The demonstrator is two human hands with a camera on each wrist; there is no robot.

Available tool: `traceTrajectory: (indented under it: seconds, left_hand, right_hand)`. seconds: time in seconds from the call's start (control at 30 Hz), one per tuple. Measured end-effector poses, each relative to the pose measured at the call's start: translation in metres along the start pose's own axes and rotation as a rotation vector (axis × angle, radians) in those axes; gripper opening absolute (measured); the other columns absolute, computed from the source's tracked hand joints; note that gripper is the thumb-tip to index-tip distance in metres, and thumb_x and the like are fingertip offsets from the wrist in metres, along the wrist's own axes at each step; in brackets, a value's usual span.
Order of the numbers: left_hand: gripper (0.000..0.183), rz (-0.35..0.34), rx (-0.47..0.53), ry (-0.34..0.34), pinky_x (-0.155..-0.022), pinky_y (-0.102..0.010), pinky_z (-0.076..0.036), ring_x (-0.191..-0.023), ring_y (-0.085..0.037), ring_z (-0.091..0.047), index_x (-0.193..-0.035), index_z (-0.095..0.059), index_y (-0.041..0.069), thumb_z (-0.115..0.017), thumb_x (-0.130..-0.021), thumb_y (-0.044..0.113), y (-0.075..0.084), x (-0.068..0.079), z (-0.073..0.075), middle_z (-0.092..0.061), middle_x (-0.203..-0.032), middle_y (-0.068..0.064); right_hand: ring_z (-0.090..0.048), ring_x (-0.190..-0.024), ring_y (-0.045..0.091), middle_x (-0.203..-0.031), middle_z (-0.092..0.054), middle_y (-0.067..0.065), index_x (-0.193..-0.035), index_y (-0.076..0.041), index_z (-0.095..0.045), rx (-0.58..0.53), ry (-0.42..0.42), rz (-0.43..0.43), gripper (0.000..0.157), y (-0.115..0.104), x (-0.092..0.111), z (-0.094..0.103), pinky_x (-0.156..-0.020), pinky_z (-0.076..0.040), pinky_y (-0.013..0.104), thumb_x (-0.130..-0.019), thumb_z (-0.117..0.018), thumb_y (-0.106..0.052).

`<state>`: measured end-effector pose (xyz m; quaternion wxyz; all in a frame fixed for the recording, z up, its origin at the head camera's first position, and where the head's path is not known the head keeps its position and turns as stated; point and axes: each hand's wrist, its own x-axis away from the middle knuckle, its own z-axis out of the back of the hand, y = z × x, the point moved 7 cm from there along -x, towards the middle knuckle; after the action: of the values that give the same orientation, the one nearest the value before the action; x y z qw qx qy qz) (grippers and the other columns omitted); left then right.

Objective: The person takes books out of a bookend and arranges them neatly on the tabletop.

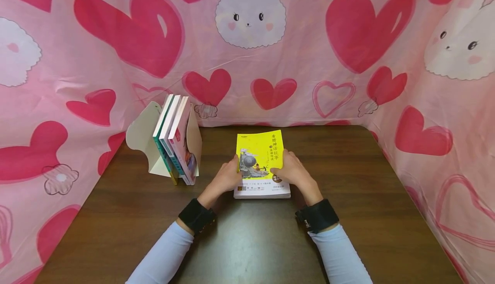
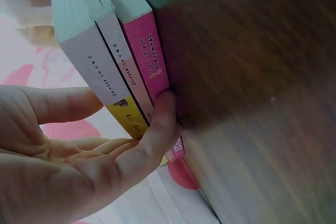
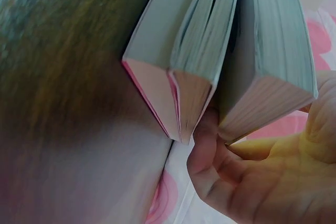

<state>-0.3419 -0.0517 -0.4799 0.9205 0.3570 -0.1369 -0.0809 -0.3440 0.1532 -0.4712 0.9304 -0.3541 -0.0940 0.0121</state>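
Observation:
A yellow-covered paperback book (image 1: 253, 143) tops a small stack on the table. My left hand (image 1: 227, 175) holds its left side, thumb at the top edge. In the left wrist view, one fingertip touches the spine of the bottom pink book (image 2: 146, 43), and a pale-spined middle book (image 2: 122, 59) lies between. On the opposite side my right hand (image 1: 297, 171) grips the yellow book, thumb on the cover. The right wrist view shows right fingers in a gap under the yellow book (image 3: 278, 93), whose right side is raised off the books below.
Left of the stack, a cream bookend rack (image 1: 144, 131) holds several upright books (image 1: 181, 142). The brown wooden table (image 1: 348, 168) is bordered at the back and sides by a pink curtain (image 1: 309, 60) printed with hearts and rabbits.

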Motion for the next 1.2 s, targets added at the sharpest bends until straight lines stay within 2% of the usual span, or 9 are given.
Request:
traceTrajectory:
  seconds: [0.23, 0.4, 0.63, 0.97, 1.2]
  left_hand:
    - [0.07, -0.005, 0.015, -0.005, -0.095, -0.046, -0.05, -0.112, -0.037, -0.059, -0.16, -0.03, -0.008, -0.065, -0.102, 0.009, -0.0011, 0.0001, 0.0, -0.053, -0.15, -0.026]
    - [0.077, -0.013, 0.021, -0.011, -0.106, -0.049, -0.046, -0.122, -0.038, -0.055, -0.164, -0.022, -0.006, -0.065, -0.101, 0.009, -0.0011, -0.0005, 0.0001, -0.043, -0.159, -0.026]
    - [0.069, -0.019, 0.008, -0.01, -0.113, -0.053, -0.043, -0.126, -0.038, -0.054, -0.161, -0.033, -0.004, -0.065, -0.102, 0.01, -0.0006, -0.0013, -0.0004, -0.045, -0.159, -0.024]
    - [0.07, -0.009, 0.011, -0.014, -0.112, -0.051, -0.043, -0.125, -0.038, -0.054, -0.162, -0.031, -0.005, -0.065, -0.102, 0.009, -0.0015, -0.0011, 0.0006, -0.044, -0.159, -0.025]
    - [0.07, -0.011, 0.015, -0.02, -0.113, -0.052, -0.042, -0.127, -0.038, -0.054, -0.162, -0.031, -0.005, -0.065, -0.102, 0.01, -0.0017, -0.0007, 0.0009, -0.044, -0.16, -0.025]
  right_hand:
    - [-0.046, -0.118, 0.035, -0.128, -0.052, 0.02, -0.151, 0.003, -0.038, -0.022, -0.015, 0.012, 0.073, 0.0003, 0.0015, -0.0011, -0.098, -0.047, 0.05, -0.095, -0.079, -0.018]
    - [-0.046, -0.115, 0.034, -0.122, -0.05, 0.02, -0.149, 0.006, -0.038, -0.022, -0.025, -0.003, 0.07, -0.0001, 0.0023, -0.0007, -0.095, -0.047, 0.048, -0.096, -0.077, -0.018]
    - [-0.046, -0.114, 0.034, -0.122, -0.049, 0.02, -0.146, 0.006, -0.041, -0.019, -0.029, -0.001, 0.066, -0.0015, 0.0028, -0.0011, -0.092, -0.047, 0.047, -0.096, -0.077, -0.017]
    - [-0.043, -0.114, 0.034, -0.116, -0.05, 0.018, -0.141, 0.006, -0.048, -0.003, -0.038, -0.035, 0.059, 0.0015, -0.0006, -0.0034, -0.089, -0.045, 0.047, -0.096, -0.077, -0.019]
    - [-0.043, -0.113, 0.034, -0.116, -0.047, 0.018, -0.141, 0.007, -0.048, -0.007, -0.053, -0.03, 0.057, 0.0022, 0.0, -0.0039, -0.086, -0.044, 0.046, -0.097, -0.075, -0.019]
